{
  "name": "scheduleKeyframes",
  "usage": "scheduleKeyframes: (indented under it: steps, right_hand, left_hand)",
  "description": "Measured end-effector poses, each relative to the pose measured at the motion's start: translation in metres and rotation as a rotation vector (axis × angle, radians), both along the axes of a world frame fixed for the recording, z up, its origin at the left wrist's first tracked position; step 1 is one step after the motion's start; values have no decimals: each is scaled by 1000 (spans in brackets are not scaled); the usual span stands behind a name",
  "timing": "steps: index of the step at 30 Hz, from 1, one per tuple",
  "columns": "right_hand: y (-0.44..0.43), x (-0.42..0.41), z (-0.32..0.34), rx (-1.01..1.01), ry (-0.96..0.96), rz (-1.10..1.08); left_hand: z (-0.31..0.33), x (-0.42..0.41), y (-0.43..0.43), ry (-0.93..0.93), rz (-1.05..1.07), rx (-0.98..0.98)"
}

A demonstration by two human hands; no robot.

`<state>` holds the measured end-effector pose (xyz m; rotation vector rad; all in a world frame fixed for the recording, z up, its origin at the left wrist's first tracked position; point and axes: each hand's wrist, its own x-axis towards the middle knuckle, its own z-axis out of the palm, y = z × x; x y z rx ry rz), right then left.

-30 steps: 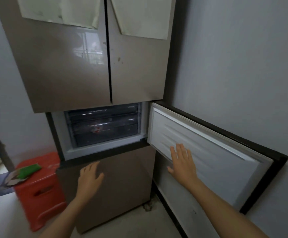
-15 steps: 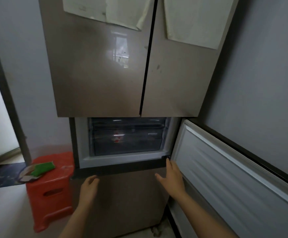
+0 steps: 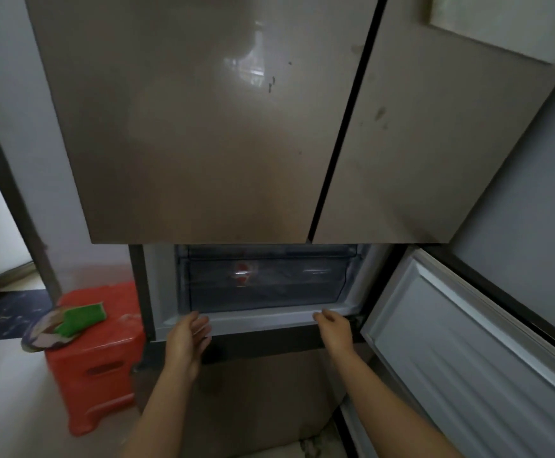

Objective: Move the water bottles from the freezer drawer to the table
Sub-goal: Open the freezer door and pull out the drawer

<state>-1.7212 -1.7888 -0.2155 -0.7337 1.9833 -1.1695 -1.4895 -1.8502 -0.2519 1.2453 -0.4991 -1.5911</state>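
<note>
Presently: freezer drawer (image 3: 269,282), pushed in within the open compartment (image 3: 158,285), with one red-and-white shape (likely the label of a water bottle (image 3: 244,274)) dim behind its front's middle. Left hand (image 3: 188,337) and right hand (image 3: 334,328), empty, fingers straight, at the sill (image 3: 263,317) below the drawer's two lower corners. Risk: an uneven pull may skew and jam it, jolting bottles.
</note>
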Motion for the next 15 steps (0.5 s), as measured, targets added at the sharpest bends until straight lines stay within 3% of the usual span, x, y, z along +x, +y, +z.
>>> scheduleKeyframes:
  steps: [10,15]
  right_hand:
    - [-86,-32,1,-170,-555,-151]
    - [-121,-56,6,-231,-860,-213]
  left_hand:
    - [21,-35,-61,348,111,36]
    - [24,-41,-80,413,211,18]
